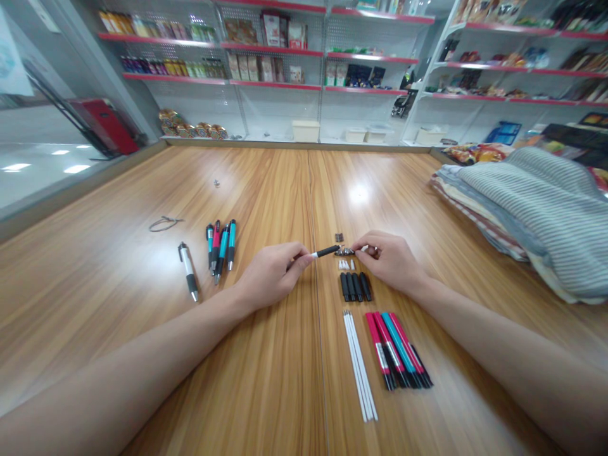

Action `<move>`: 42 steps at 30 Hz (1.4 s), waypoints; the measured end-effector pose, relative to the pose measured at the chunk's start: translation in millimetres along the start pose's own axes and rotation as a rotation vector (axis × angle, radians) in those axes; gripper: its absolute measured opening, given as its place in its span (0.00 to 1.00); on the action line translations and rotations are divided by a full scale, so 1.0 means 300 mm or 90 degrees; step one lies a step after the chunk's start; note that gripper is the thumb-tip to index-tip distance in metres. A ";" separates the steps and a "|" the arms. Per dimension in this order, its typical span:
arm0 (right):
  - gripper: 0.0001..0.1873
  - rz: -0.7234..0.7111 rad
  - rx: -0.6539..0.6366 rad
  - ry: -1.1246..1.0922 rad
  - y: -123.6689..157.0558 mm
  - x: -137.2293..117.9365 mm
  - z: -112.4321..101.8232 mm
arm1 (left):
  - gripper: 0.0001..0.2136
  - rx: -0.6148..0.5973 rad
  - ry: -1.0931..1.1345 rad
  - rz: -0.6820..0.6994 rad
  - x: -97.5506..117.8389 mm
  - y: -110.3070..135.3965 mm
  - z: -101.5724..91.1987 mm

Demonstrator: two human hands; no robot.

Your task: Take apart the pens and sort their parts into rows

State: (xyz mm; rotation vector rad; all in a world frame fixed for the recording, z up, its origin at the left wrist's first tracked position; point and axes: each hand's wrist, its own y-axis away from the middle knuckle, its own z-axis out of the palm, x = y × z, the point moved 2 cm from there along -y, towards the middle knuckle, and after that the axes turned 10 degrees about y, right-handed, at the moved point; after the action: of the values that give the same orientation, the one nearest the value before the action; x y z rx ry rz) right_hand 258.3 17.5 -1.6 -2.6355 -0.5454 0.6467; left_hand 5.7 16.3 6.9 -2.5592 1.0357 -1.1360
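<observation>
My left hand pinches a partly built pen, white at the fingers with a black grip, pointing right. The fingers of my right hand are closed at the small silver pen tips; what they pinch is too small to tell. Small springs lie just above the tips. Below are little white plastic pieces, a row of black grips, white refills and pink and teal pen barrels with black ends.
On the left lie a white pen with a black grip, several teal and pink pens, and a grey loop of cord. Small metal bits sit farther back. Folded striped cloth covers the right side. Stocked shelves stand beyond the table.
</observation>
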 end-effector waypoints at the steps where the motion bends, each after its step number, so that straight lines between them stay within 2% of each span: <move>1: 0.08 0.000 0.000 0.001 0.000 -0.001 0.000 | 0.12 -0.001 0.001 -0.001 0.000 0.000 0.000; 42: 0.11 -0.002 -0.005 -0.017 0.004 0.003 0.005 | 0.12 -0.004 0.012 -0.011 -0.004 0.000 0.001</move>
State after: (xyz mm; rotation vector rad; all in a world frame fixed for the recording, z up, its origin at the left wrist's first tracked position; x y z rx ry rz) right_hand 258.6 17.3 -3.9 -2.6368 -0.5608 0.6813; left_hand 5.3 17.1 6.1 -2.5714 1.0258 -1.1651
